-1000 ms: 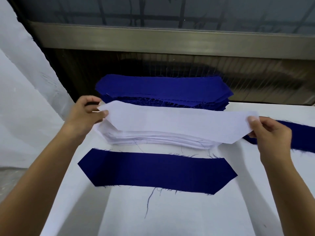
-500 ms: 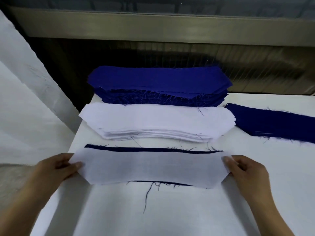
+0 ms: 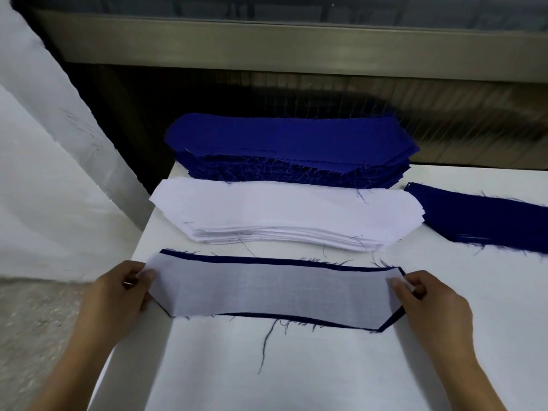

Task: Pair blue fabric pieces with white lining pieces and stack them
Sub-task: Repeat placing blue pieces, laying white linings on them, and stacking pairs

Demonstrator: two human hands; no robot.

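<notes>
Hands at either end of a thin white lining piece [image 3: 272,292] with angled ends, laid flat on a dark blue fabric piece [image 3: 296,261] of the same shape. Blue visible only as a narrow strip along the far edge, a thin line along the near edge and at the right tip. Left hand [image 3: 118,295] pinching the left end of the lining, thumb on top. Right hand [image 3: 430,301] pinching the right end likewise. Pair lying near the front of the white table [image 3: 296,375]. Just behind it, a stack of white lining pieces [image 3: 281,215]; behind that, touching it, a taller stack of blue fabric pieces [image 3: 290,143] with frayed edges. To the right, a lower pile of blue pieces [image 3: 480,221], partly cut off by the frame. Loose dark thread [image 3: 267,342] trailing forward from the near edge.
</notes>
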